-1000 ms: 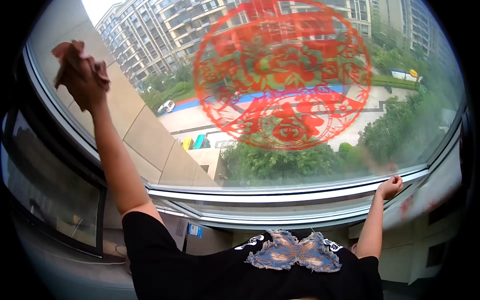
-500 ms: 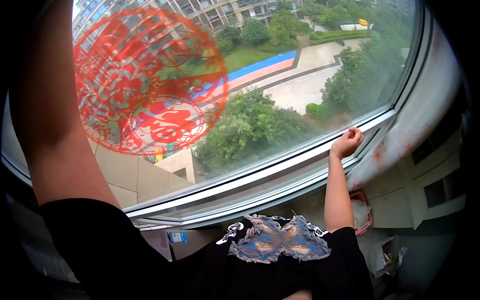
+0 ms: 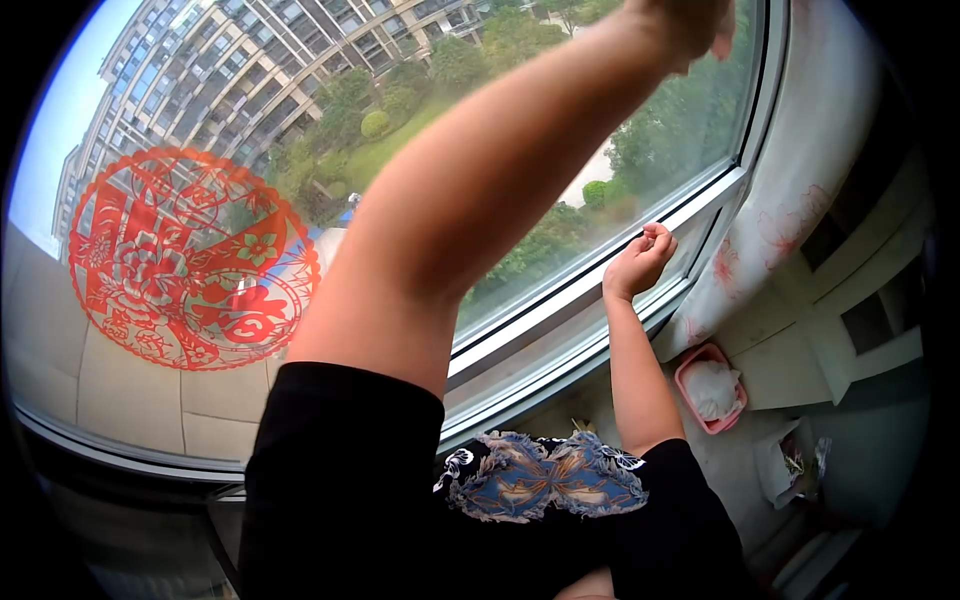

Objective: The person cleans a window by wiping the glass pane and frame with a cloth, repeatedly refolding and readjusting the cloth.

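Window glass (image 3: 680, 150), one pane, stood beyond both hands in the head view, one round red decoration (image 3: 190, 260) well to their left. The left hand (image 3: 690, 25), cut by the top edge, showed too little to tell its opening; below, the right hand (image 3: 640, 265) was loosely closed beside one white rail (image 3: 700, 205).

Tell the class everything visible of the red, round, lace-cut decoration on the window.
The red, round, lace-cut decoration, apparently thin paper or film, lies flat against the clear glass pane at the picture's left. It has a scalloped rim and openwork pattern: a large flower left of centre, smaller blossoms, and a character-like motif lower right. The outdoor view shows through its gaps. Neither the person's bare left hand nor bare right hand touches it.
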Available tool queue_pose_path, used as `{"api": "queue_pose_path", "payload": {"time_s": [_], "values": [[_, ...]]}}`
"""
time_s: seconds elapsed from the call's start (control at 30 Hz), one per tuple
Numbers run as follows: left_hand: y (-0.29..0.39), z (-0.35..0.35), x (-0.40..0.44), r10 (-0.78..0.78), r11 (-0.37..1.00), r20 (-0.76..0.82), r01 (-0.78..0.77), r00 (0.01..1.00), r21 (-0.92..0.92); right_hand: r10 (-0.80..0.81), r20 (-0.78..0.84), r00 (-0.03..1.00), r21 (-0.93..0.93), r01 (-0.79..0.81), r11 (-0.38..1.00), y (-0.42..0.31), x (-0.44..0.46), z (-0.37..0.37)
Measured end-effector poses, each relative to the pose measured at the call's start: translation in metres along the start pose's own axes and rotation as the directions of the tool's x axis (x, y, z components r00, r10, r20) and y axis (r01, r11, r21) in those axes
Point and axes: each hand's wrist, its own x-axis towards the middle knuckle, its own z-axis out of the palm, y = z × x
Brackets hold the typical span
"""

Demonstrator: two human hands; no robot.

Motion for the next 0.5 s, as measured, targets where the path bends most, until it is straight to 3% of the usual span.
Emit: {"api": "queue_pose_path", "payload": {"time_s": [0.2, 0.37, 0.47, 0.5], "values": [[0.089, -0.018, -0.128, 0.173, 0.971, 0.052, -0.162, 0.984, -0.177, -0.049, -0.024, 0.999, -0.008, 0.049, 0.999, 0.001, 0.003, -0.001], [0.050, -0.055, -0.193, -0.175, 0.894, 0.047, 0.179, 0.983, -0.412, -0.028, -0.005, 1.000, -0.054, 0.028, 0.998, 0.014, 0.014, -0.002], [0.031, -0.071, -0.257, -0.197, 0.922, -0.020, 0.178, 0.980, -0.344, -0.055, -0.010, 0.998, -0.091, 0.053, 0.994, 0.023, 0.019, -0.002], [0.028, -0.084, -0.281, -0.150, 0.932, 0.055, 0.159, 0.987, -0.325, -0.061, -0.008, 0.998, -0.095, 0.060, 0.994, 0.028, 0.022, -0.001]]}}
